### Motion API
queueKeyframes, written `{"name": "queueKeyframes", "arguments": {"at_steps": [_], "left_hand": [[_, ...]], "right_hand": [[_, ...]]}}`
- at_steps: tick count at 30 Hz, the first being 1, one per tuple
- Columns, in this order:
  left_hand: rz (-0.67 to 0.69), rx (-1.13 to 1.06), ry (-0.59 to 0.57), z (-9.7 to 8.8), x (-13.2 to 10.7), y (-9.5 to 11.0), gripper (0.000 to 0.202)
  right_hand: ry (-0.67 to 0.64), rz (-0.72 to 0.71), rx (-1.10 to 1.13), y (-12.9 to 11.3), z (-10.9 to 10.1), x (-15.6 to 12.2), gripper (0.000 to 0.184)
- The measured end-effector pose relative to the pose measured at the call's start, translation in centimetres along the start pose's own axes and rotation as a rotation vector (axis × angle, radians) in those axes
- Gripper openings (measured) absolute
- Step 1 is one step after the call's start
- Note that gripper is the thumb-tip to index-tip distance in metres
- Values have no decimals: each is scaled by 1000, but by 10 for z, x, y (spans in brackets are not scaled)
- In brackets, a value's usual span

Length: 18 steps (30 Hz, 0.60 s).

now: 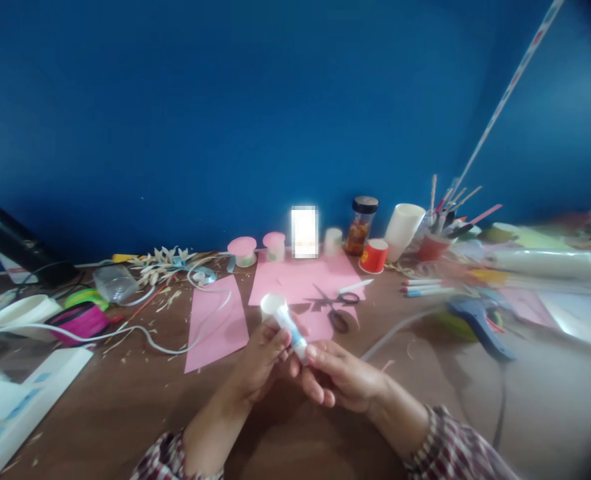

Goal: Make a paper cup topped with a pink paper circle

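Both hands meet low in the middle of the wooden table [125, 407], holding a white glue stick [286, 325] that points up and away. My left hand [262, 363] wraps its fingers round the stick's lower part. My right hand [342, 380] pinches the stick's base with thumb and fingers. The stick's round white end sits above the fingers. Just beyond the hands lie pink paper sheets [215, 323] and black-handled scissors [336, 308].
Along the blue wall stand pink-topped paper cups [242, 251], a jar [361, 225], a red cup [374, 256], a white cup [403, 231] and a pot of pens [438, 230]. A blue glue gun [480, 320] lies at right. Markers [422, 287], white cord [140, 330], dried flowers [162, 263] and a bowl [22, 310] lie around.
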<state>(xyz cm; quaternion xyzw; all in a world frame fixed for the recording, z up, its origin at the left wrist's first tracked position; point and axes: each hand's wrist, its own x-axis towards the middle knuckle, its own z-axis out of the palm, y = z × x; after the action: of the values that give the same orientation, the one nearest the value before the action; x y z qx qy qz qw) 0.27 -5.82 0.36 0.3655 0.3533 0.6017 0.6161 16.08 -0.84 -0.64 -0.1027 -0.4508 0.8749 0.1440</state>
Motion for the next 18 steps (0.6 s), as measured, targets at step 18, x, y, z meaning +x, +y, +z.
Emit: {"name": "queueKeyframes", "arguments": {"at_steps": [18], "left_hand": [[129,88,276,5,2,-3,30]], "right_hand": [[462,-222,-647,-3,23,-1,43]]}}
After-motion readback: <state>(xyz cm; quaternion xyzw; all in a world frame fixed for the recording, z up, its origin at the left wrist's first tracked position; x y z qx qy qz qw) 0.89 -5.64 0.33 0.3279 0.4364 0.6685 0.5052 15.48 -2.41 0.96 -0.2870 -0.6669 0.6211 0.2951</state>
